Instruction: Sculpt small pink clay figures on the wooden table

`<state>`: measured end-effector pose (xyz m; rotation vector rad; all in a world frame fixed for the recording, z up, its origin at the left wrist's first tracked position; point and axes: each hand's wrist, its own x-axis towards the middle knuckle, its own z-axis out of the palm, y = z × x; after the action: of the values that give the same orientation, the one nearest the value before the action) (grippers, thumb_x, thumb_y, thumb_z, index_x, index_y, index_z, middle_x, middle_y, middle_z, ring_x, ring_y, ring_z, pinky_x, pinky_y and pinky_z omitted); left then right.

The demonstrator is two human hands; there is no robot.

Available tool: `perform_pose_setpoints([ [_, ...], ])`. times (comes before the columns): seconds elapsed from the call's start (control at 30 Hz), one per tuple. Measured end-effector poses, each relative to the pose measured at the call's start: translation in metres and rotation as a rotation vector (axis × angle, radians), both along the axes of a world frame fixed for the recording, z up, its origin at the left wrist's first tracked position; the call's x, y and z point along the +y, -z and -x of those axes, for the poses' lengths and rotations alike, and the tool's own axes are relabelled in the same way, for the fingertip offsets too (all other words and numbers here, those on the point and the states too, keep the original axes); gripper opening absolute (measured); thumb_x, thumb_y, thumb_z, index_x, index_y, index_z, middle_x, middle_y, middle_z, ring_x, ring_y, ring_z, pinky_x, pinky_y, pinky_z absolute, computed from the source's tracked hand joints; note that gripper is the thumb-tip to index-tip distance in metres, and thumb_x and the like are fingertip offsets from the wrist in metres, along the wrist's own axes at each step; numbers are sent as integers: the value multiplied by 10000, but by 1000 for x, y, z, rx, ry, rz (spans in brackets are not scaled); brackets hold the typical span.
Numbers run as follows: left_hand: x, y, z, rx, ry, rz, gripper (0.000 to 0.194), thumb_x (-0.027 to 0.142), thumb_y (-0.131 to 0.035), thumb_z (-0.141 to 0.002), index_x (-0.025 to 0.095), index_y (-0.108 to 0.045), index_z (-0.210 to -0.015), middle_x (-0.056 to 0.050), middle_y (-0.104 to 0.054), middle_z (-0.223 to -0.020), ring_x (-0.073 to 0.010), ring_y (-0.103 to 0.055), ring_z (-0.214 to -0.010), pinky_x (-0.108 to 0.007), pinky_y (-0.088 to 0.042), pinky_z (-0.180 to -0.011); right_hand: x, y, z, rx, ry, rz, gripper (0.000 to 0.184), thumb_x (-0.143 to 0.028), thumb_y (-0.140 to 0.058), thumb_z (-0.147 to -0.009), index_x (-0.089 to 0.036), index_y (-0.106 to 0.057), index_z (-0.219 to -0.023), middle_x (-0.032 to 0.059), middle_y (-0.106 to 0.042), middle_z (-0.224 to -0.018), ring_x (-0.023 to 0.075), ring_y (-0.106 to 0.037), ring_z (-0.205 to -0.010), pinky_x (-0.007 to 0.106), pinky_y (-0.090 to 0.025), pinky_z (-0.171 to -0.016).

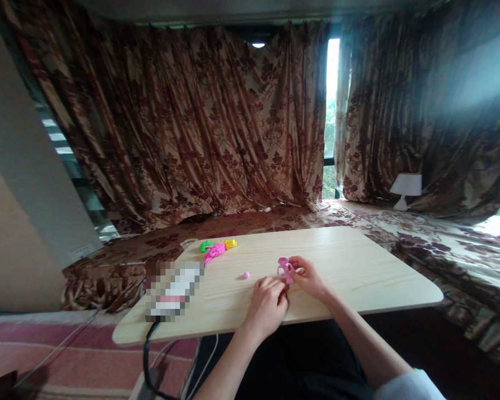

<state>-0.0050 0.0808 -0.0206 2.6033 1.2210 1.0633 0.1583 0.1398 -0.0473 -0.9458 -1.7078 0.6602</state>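
Near the table's front edge, my right hand [310, 278] pinches a small pink plastic piece with ring-like openings [284, 269] between thumb and fingers. The piece stands roughly upright just over the tabletop; its exact kind is too small to make out. My left hand [269, 303] is curled close beside its lower end, knuckles up. Its fingertips are hidden, so I cannot tell what they hold. A small pink ball of soft-looking material [246, 275] lies on the table, left of both hands and apart from them.
On the light wooden table [337, 244], green [206, 245], bright pink [215, 253] and yellow [230, 244] items lie together at the back left. A blurred-out object [175, 290] with a black cable [145, 355] is at the left edge. A white lamp [407, 184] stands beyond, by patterned curtains [233, 122].
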Motion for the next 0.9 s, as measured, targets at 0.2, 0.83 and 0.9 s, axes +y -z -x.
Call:
perform_pose_setpoints([
  [0.2,-1,1,0,-6,7,-6,265,72,-458,-745,207,-633,-890,-52,-649,-904,-212,-535,-948,-363,-380,-876,-1,0,1,-10,-39,0,308,-182,-589,-714,-176,-573,-1021,30,-658,-887,164,-603,-805,271,-478,-684],
  [0.83,-4,-2,0,-94,48,-11,254,85,-449,-775,208,-640,-889,-50,-631,-989,-204,-528,-973,-365,-398,-883,-3,-4,-2,34,-9,13,249,-201,-541,-747,-171,-572,-992,30,-638,-892,153,-587,-794,233,-475,-623],
  [0.9,-6,-3,1,-134,42,-20,246,91,-443,-788,213,-639,-874,-40,-632,-981,-193,-533,-962,-360,-401,-882,-3,-5,-4,81,29,24,216,-236,-509,-782,-169,-578,-976,37,-635,-901,158,-584,-812,233,-471,-619],
])
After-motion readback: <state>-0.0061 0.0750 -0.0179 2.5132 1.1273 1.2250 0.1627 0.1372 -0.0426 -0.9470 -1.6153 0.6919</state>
